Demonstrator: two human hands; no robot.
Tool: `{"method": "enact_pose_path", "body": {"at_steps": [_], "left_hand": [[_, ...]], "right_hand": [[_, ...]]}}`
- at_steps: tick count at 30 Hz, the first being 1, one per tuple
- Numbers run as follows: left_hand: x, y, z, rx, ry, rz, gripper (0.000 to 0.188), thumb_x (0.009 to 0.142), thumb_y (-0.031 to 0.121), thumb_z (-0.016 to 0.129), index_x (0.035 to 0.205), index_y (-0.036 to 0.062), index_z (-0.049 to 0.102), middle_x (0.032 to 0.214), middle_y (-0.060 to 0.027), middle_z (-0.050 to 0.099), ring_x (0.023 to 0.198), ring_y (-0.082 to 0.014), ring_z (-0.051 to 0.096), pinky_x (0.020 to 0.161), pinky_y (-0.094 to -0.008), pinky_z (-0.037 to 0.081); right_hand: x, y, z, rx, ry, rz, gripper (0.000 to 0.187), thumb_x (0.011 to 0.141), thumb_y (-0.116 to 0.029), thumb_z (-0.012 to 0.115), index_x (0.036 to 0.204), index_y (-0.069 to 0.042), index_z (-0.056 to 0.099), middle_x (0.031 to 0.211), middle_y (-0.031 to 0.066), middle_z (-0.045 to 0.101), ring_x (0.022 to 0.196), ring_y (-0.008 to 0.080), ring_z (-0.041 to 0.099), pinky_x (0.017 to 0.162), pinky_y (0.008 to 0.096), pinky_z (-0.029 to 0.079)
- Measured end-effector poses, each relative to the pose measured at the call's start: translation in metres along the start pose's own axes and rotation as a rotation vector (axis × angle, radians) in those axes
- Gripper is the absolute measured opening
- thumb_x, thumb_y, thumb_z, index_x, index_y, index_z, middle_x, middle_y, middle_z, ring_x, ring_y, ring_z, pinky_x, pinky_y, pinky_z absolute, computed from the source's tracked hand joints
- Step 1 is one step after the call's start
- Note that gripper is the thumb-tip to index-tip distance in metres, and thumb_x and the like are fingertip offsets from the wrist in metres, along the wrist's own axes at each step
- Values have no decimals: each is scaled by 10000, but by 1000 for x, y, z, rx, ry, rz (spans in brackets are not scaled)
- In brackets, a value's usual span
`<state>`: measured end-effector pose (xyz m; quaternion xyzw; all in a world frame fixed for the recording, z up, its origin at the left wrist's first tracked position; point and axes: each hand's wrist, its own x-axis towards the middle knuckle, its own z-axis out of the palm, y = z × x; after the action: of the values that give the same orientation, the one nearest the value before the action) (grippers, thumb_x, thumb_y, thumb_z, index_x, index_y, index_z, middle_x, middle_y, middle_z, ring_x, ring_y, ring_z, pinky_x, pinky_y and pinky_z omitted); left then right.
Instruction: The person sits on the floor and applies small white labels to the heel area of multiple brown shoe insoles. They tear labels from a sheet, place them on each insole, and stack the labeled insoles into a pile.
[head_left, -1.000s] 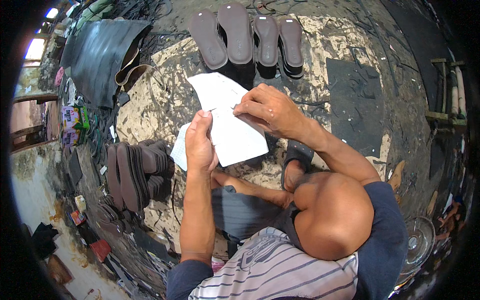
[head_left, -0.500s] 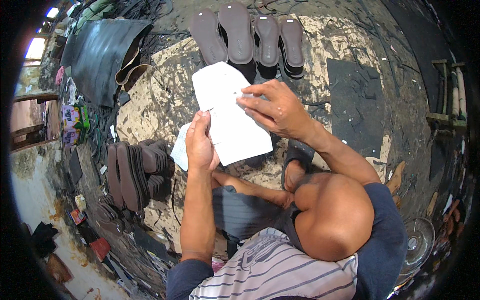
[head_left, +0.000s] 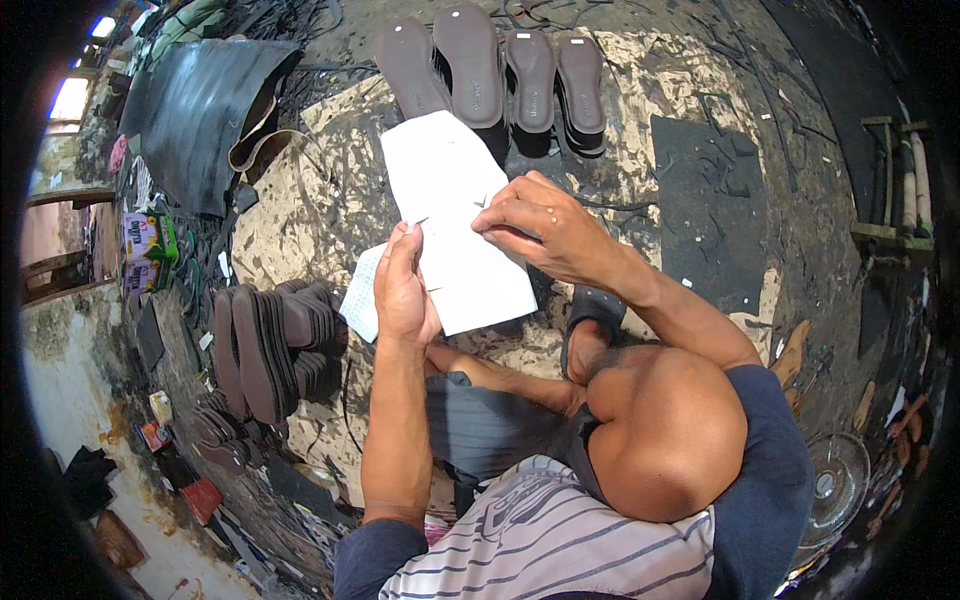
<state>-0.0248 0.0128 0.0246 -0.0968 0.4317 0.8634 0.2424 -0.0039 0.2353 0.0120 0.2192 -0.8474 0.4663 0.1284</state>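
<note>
Holding a white sheet in the left hand, with the thumb on top near the left edge. Reaching over to its right side with the right hand, with thumb and fingertips drawn together at the paper; impossible to tell whether pinching the sheet or something small. Marked with a few short dark lines near both hands.

Raised in front of the bent legs, above a blotchy beige mat on the floor. Partly hidden behind the left hand, to its left, a pale patterned sheet.

Lined up beyond the white sheet in four side-by-side stacks, brown shoe soles; gathered near the left forearm, more stacked soles. Lying flat to the right, a dark rectangular sheet with thin scraps on top.
</note>
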Motion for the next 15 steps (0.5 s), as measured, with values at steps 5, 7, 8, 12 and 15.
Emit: {"method": "enact_pose_path", "body": {"at_steps": [5, 7, 8, 12, 15], "left_hand": [[2, 0, -4, -34, 15, -12, 319, 1078, 194, 440, 1305, -5, 543, 1224, -142, 655, 1120, -244, 670, 978, -405, 576], [4, 1, -4, -27, -3, -5, 325, 1077, 194, 439, 1312, -6, 540, 1233, -145, 651, 1127, -248, 668, 980, -403, 575], [4, 1, -4, -24, -12, -1, 328, 1077, 194, 439, 1316, -7, 539, 1237, -147, 650, 1131, -249, 667, 981, -402, 574], [3, 3, -1, 14, 27, 12, 331, 1072, 183, 441, 1323, -11, 535, 1246, -146, 642, 1136, -244, 661, 994, -400, 562], [2, 0, 1, 65, 60, 44, 335, 1070, 170, 438, 1338, -14, 518, 1245, -144, 639, 1134, -239, 658, 1000, -401, 554]], "right_hand": [[-1, -5, -1, -62, 8, -81, 263, 918, -215, 749, 1172, -146, 748, 1159, 58, 673, 1020, 240, 614, 870, 393, 493], [-1, -7, 1, -100, 30, -84, 286, 929, -230, 742, 1201, -142, 743, 1165, 59, 681, 1020, 242, 618, 868, 387, 487], [-2, -9, 0, -89, 20, -60, 299, 931, -217, 742, 1219, -136, 742, 1155, 59, 683, 1023, 238, 620, 880, 381, 489], [-2, -5, 1, -61, 66, -27, 295, 933, -196, 737, 1216, -114, 741, 1120, 59, 697, 1014, 240, 627, 869, 379, 491], [2, -1, 4, -74, 159, -25, 239, 919, -159, 738, 1150, -100, 751, 1078, 59, 704, 984, 252, 634, 847, 385, 499]]}}
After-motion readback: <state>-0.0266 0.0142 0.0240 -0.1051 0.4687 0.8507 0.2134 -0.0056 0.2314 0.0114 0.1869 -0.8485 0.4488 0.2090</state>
